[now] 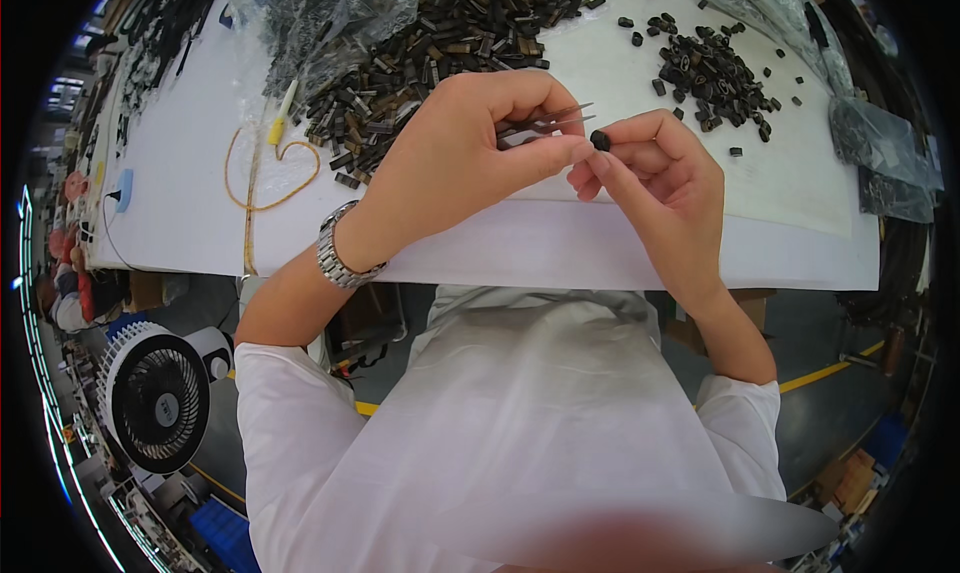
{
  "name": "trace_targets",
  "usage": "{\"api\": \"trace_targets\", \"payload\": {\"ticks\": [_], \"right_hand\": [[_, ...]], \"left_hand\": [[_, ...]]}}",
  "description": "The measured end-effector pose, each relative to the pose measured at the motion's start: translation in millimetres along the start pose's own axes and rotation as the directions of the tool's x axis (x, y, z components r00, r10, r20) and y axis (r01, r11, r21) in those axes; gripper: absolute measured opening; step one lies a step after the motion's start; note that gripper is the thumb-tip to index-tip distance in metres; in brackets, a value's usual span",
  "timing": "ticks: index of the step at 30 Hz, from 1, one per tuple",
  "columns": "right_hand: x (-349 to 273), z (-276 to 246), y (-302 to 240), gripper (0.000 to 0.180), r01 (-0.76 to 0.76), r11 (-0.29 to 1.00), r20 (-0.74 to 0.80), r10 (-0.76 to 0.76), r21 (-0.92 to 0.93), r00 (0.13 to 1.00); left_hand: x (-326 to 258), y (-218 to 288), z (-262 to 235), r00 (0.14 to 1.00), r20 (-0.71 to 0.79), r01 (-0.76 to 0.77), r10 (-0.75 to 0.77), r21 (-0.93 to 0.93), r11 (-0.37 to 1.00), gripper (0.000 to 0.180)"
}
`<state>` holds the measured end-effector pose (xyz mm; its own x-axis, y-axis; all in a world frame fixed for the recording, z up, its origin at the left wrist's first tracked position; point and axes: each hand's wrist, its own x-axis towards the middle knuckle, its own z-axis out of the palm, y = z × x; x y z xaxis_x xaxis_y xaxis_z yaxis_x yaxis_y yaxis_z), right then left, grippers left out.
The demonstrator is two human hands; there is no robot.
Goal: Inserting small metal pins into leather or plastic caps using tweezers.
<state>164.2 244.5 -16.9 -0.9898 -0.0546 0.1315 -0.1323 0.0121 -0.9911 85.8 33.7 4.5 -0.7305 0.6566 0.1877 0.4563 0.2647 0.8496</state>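
Pointed metal tweezers (545, 125) lie in my left hand (430, 163), their two slim tips sticking out to the right past the curled fingers. The thumb of that hand reaches toward a small black piece (600, 140), round and short. Between thumb and fingertips, my right hand (675, 188) pinches this piece just above the table edge. A large heap of small dark rectangular pieces (450, 48) spreads behind my left hand. Beyond my right hand lies a smaller pile of short black ring-like pieces (715, 78).
Clear plastic bags lie at the back left (340, 18) and right (885, 153) of the white table (480, 243). A yellow-and-white pen-like tool (283, 113) sits by a looped orange cord (240, 205). A white fan (158, 398) stands at lower left.
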Motion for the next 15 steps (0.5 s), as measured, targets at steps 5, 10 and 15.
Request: {"api": "trace_targets", "payload": {"ticks": [5, 10, 15], "right_hand": [[-0.9, 7.4, 4.0, 0.012, -0.001, 0.999, 0.005, 0.000, 0.045, 1.000], [1.4, 0.9, 3.0, 0.014, -0.079, 0.977, 0.065, 0.067, 0.199, 0.996], [6.6, -11.6, 12.1, 0.017, -0.257, 0.890, 0.230, 0.179, 0.377, 0.957]], "left_hand": [[-0.8, -1.1, 7.6, 0.999, -0.041, 0.012, -0.016, -0.114, 0.993, 0.017], [-2.5, 3.4, 5.2, 0.998, -0.047, 0.046, -0.046, -0.018, 0.999, 0.017], [1.4, -7.4, 7.7, 0.997, 0.015, 0.070, -0.069, -0.140, 0.988, 0.019]]}}
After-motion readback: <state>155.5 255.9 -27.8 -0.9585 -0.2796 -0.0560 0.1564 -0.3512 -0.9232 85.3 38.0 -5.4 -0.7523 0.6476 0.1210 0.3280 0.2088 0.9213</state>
